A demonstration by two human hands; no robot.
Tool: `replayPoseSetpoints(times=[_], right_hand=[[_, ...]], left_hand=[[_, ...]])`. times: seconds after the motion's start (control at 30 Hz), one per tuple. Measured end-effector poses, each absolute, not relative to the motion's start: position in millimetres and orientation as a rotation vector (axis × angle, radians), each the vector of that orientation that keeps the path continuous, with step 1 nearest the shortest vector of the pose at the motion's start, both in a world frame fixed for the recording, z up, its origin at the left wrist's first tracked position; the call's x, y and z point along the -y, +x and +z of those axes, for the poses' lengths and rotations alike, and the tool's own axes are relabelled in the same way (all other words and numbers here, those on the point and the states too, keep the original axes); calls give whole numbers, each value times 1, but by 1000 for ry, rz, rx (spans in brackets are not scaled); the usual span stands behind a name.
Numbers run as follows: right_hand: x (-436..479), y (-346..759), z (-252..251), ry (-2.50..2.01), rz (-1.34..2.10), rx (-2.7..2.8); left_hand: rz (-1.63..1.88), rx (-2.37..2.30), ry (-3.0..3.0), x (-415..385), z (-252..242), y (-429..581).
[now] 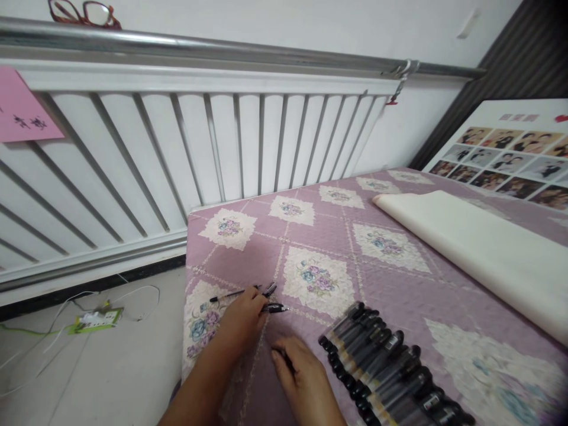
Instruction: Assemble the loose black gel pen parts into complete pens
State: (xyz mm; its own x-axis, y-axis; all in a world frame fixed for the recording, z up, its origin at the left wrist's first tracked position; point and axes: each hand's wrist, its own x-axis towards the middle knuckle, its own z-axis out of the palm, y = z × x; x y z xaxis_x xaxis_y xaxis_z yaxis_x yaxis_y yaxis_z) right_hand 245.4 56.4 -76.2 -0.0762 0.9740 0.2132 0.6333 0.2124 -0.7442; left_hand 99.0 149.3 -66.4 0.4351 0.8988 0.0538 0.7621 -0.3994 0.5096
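Observation:
My left hand (243, 319) is closed around a black pen (276, 307), whose bare pale tip points right. Just beyond the fingers, a dark clip-like end (268, 289) sticks out; what it belongs to is partly hidden. Another slim black pen (226, 295) lies on the cloth behind that hand. My right hand (304, 376) is curled, thumb against fingers, around a small black piece (284, 358) that is mostly covered. To its right, several black-capped clear pens (386, 361) lie side by side in a slanting row.
A purple flowered cloth (319, 236) covers the table. A folded cream sheet (470, 248) lies at right, near a photo board (510, 154). Behind stands a white radiator (248, 142) under a metal pipe (266, 52). A power strip (95, 319) with cables is on the floor at left.

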Motion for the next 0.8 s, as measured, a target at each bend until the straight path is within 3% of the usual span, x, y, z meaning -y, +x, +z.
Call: replayPoseSetpoints(times=[0.23,0.53,0.8], right_hand=[[-63,251,-72,-1476,787,1342],[-70,257,-66,-1383,949,994],[-66,265,-60,-1420,811,868]], left_hand=[[844,-1247,2007,-149,-66,98],[715,-996,1743,-125,-60,113],[799,-967,1861,-129,-58,104]])
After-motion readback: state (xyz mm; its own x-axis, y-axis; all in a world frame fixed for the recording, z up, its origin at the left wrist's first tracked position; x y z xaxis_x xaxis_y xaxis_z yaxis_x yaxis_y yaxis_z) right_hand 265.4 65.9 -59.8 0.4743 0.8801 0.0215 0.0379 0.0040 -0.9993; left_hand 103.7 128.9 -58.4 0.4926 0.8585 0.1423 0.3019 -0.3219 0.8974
